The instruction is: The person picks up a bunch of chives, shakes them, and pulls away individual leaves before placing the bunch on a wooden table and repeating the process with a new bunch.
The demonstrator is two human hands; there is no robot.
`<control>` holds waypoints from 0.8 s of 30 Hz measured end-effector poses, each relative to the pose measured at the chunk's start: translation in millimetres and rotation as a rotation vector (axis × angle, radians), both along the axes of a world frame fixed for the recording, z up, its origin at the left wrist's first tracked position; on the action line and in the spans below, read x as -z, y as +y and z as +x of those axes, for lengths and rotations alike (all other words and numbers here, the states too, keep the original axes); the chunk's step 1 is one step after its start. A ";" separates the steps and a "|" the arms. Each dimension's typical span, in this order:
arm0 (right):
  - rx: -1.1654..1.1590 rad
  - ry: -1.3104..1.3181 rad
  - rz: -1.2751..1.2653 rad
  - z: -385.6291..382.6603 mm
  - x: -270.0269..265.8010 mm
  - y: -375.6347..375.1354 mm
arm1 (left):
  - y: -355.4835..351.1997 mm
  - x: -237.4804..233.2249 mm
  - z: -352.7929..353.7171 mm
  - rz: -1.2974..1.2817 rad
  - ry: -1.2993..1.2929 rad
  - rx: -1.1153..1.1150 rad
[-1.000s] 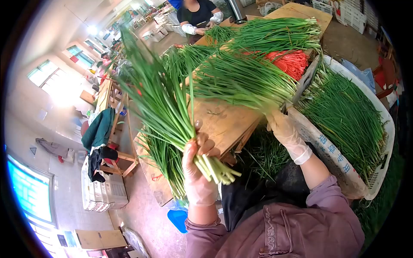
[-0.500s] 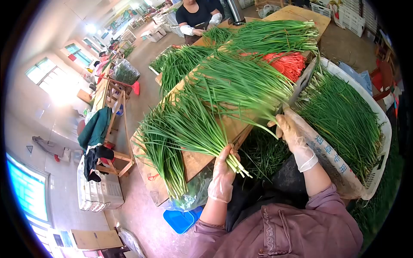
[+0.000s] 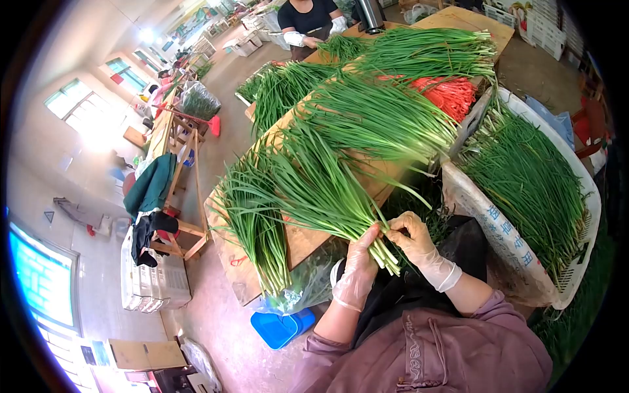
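Note:
My left hand [image 3: 362,257], in a thin clear glove, is wrapped round the pale stem ends of a bunch of green stalks [image 3: 324,190]. Its leaves spread over the wooden table [image 3: 308,245]. Close by on the right, my gloved right hand [image 3: 414,240] has its fingers pinched together beside the bunch's stems; what lies between the fingertips is too small to make out. Left of the held bunch lies another bunch [image 3: 265,252]. A larger pile of stalks [image 3: 386,121] rests beyond my hands, next to red ties [image 3: 447,96].
A white basket [image 3: 588,216] full of stalks stands at the right, a printed sheet [image 3: 501,229] over its near side. Across the table is a person [image 3: 308,23] in white sleeves. A blue container [image 3: 278,329] sits on the floor below the table.
My right hand has moved left and down from beside the pile to the stems in my left hand. The held bunch has shifted slightly right in view.

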State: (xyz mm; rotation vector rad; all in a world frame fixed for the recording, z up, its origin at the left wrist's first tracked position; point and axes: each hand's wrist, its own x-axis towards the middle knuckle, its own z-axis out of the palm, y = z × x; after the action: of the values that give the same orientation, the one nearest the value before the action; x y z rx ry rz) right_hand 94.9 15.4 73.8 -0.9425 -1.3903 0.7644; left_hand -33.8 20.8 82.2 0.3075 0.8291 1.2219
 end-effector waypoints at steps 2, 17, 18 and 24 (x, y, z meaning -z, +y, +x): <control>0.003 0.015 -0.044 1.4 3.1 -4.7 | -0.9 -6.0 1.9 0.012 0.073 0.011; -0.026 -0.682 -0.129 59.1 -10.9 -22.7 | 14.0 -7.2 -17.7 0.005 0.130 0.019; -0.090 -0.498 -0.116 49.3 -18.8 -11.4 | 13.2 -7.2 -13.3 -0.001 0.128 0.043; -0.597 0.372 -0.669 19.7 -13.1 25.6 | 11.0 -1.9 -15.6 0.006 0.098 0.093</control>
State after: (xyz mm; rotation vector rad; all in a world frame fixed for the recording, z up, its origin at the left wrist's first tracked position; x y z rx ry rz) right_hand 114.6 41.0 87.0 -0.8113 -1.0899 1.8368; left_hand -49.4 31.9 84.1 0.4093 0.8857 1.1295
